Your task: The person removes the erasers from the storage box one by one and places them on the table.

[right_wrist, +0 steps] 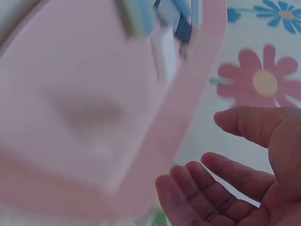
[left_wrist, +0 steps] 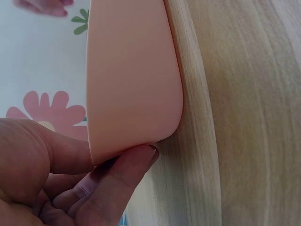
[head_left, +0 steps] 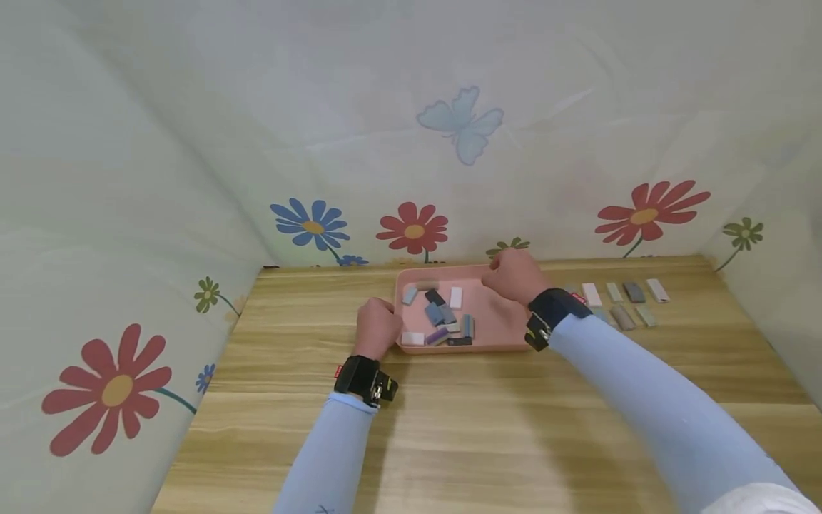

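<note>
A shallow pink tray (head_left: 494, 318) lies on the wooden table near the back wall. Its left part holds several small rectangular blocks (head_left: 434, 314) in white, blue, grey and purple, which look like erasers. At the tray's front left end, my left hand (head_left: 377, 327) holds the edge; in the left wrist view the thumb meets the rim and a forefinger lies against the outer wall (left_wrist: 134, 75). My right hand (head_left: 516, 275) hovers over the back right part of the tray. The right wrist view shows its thumb and fingers (right_wrist: 225, 176) apart, with nothing between them.
To the right of the tray, several similar blocks (head_left: 621, 316) lie in two rows on the table (head_left: 449, 421). A pale cloth wall (head_left: 359, 143) with printed flowers and a butterfly rises behind the table and at both sides.
</note>
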### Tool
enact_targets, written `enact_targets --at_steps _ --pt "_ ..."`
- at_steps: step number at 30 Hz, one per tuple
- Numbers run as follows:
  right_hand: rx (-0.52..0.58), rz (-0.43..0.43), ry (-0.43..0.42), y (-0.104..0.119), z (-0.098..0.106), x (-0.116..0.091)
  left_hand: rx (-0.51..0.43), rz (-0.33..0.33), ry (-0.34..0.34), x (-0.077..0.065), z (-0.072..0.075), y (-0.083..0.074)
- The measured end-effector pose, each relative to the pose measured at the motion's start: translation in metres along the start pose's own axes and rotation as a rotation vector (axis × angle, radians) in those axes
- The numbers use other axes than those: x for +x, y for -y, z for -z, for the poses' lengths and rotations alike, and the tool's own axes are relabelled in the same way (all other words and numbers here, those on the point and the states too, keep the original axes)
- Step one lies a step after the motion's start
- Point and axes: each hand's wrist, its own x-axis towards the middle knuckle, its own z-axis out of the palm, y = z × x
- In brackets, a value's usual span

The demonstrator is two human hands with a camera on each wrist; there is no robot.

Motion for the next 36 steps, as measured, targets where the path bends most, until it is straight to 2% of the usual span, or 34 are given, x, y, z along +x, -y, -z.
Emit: enact_targets --at_steps 4,6,8,12,16,21,24,27,36 --pt "-0.092 -0.015 0.053 0.014 -0.02 0.005 0.009 -0.004 -0.005 0.0 -0.003 0.001" --pt "-0.096 -0.025 0.072 0.018 -0.028 0.008 0.012 -0.02 -0.017 0.0 -0.003 0.002" --pt "-0.067 -0.039 0.085 0.022 -0.036 0.012 0.011 -0.037 -0.025 0.0 -0.002 0.003" --pt "0.081 -0.083 0.11 0.023 -0.055 0.024 0.011 -0.06 -0.026 -0.001 -0.001 0.003" --pt "0.1 -0.125 0.13 0.017 -0.074 0.039 0.013 -0.061 -0.018 -0.002 0.0 0.001" --pt "0.046 -0.066 0.097 0.012 -0.088 0.051 0.029 -0.052 -0.018 -0.002 0.001 0.001" --pt "-0.014 -0.005 0.063 0.012 -0.09 0.053 0.026 -0.052 -0.019 -0.002 0.002 -0.001" --pt "-0.046 0.019 0.053 0.012 -0.091 0.052 0.02 -0.051 -0.016 -0.003 0.002 -0.001" --pt "-0.021 -0.035 0.106 0.012 -0.076 0.038 0.031 -0.076 -0.038 -0.002 0.0 0.002"
